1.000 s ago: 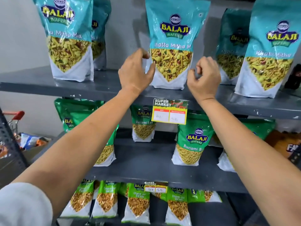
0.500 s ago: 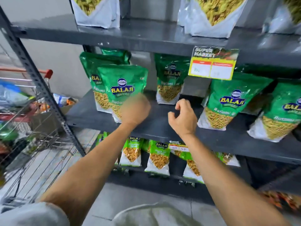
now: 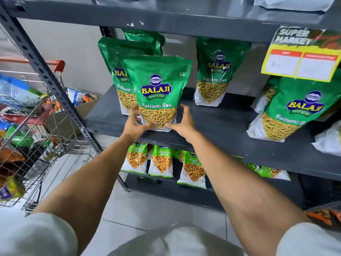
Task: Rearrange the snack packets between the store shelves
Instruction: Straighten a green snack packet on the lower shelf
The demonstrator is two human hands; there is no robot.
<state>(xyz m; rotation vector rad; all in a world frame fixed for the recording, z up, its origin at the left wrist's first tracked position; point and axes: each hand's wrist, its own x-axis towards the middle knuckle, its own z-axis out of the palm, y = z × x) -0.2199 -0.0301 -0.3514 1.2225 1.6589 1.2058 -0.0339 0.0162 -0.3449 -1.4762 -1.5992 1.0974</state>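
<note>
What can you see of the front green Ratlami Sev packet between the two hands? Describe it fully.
The front Ratlami Sev packet is a glossy green stand-up pouch with a blue and yellow Balaji Wafers logo and a white base. A lower panel shows thin yellow sev. It stands upright near the front edge of the grey middle shelf, overlapping a matching packet behind it. The left hand and right hand cup its lower corners, fingers spread.
</note>
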